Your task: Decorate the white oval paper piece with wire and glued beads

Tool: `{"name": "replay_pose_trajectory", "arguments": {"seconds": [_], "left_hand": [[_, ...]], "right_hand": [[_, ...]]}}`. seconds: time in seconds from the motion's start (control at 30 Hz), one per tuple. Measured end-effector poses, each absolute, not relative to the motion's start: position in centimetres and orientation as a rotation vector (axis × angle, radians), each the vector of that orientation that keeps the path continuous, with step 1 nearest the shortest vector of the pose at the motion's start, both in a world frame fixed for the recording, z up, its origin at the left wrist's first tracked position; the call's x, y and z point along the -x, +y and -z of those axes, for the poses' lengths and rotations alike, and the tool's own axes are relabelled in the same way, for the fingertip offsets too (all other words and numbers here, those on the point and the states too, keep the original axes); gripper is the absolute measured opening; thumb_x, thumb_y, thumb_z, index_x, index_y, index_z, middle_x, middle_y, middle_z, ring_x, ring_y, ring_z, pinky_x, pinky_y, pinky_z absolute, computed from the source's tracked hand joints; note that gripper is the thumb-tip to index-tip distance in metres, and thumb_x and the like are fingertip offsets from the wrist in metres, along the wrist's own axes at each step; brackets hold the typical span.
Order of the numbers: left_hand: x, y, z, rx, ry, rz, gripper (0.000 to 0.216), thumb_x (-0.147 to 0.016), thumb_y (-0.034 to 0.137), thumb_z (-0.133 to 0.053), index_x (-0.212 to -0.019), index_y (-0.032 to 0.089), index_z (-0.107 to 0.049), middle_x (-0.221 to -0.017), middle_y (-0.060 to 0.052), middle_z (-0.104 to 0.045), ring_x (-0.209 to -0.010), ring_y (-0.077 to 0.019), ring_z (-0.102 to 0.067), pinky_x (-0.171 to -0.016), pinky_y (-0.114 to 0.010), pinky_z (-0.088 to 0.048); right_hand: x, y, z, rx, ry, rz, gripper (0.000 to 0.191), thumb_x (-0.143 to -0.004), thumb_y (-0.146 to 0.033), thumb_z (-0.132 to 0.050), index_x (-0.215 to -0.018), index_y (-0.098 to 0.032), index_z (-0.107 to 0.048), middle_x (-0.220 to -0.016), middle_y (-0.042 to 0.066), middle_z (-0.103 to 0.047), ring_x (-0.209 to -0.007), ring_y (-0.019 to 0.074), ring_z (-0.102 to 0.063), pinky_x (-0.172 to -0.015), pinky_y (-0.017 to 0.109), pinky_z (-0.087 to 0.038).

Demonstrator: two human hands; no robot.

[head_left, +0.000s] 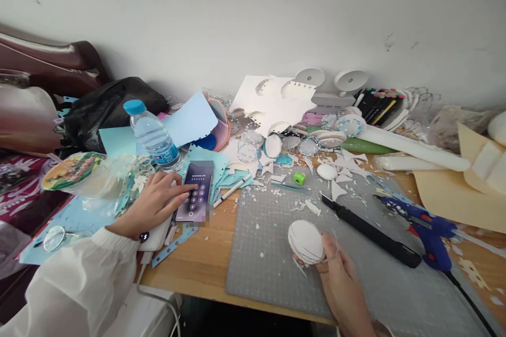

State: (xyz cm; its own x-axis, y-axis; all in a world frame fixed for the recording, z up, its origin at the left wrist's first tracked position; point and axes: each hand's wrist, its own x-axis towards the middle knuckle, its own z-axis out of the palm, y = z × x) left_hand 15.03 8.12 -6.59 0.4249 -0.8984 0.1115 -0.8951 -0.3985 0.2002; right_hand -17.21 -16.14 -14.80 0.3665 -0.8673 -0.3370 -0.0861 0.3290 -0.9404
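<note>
My left hand [152,202] reaches over a smartphone [196,190] lying on the desk, its fingers stretched out and touching the lit keypad screen. My right hand [340,274] grips a white oval stack of foam discs [305,242] above the grey cutting mat [276,263], thumb pressed on its right edge. A black utility knife [369,231] lies on the mat just right of that hand.
A water bottle [152,136] stands behind the phone. A blue glue gun [427,229] rests at the right. White foam scraps, blue paper, a green sharpener [299,178], marker pens [379,102], foam rolls [411,150] and eyeglasses [55,237] crowd the wooden desk.
</note>
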Motion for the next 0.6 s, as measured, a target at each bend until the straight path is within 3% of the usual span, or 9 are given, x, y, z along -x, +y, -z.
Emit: {"name": "replay_pose_trajectory", "arguments": {"seconds": [0.17, 0.37, 0.6], "left_hand": [[-14.6, 8.5, 7.3, -2.404, -1.577, -0.030, 0.040, -0.097, 0.041, -0.039, -0.121, 0.033, -0.070, -0.103, -0.008, -0.059, -0.097, -0.0269, -0.050, -0.090, -0.044, -0.037], [-13.4, 9.6, 6.8, -2.290, -1.699, -0.012, 0.034, -0.094, 0.034, -0.045, -0.110, 0.034, -0.075, -0.099, -0.007, -0.060, -0.094, -0.0270, -0.051, -0.086, -0.044, -0.036], [-13.5, 9.3, 6.6, -2.309, -1.724, 0.040, 0.033, -0.095, 0.036, -0.046, -0.094, 0.030, -0.078, -0.094, -0.007, -0.061, -0.091, -0.0253, -0.051, -0.086, -0.043, -0.036]], "right_hand": [[17.4, -15.9, 15.0, 1.043, 1.097, 0.626, 0.053, -0.076, -0.062, -0.068, -0.108, -0.020, -0.071, -0.119, 0.006, -0.072, -0.106, 0.0252, -0.066, -0.080, 0.031, -0.058], [17.5, -16.4, 15.6, 1.150, 1.053, 0.639, 0.052, -0.076, -0.063, -0.066, -0.103, -0.019, -0.073, -0.112, 0.007, -0.074, -0.099, 0.0263, -0.068, -0.073, 0.031, -0.059], [17.5, -16.0, 15.2, 1.059, 1.077, 0.604, 0.051, -0.079, -0.061, -0.066, -0.109, -0.020, -0.070, -0.120, 0.006, -0.070, -0.106, 0.0248, -0.065, -0.078, 0.031, -0.058]]}}
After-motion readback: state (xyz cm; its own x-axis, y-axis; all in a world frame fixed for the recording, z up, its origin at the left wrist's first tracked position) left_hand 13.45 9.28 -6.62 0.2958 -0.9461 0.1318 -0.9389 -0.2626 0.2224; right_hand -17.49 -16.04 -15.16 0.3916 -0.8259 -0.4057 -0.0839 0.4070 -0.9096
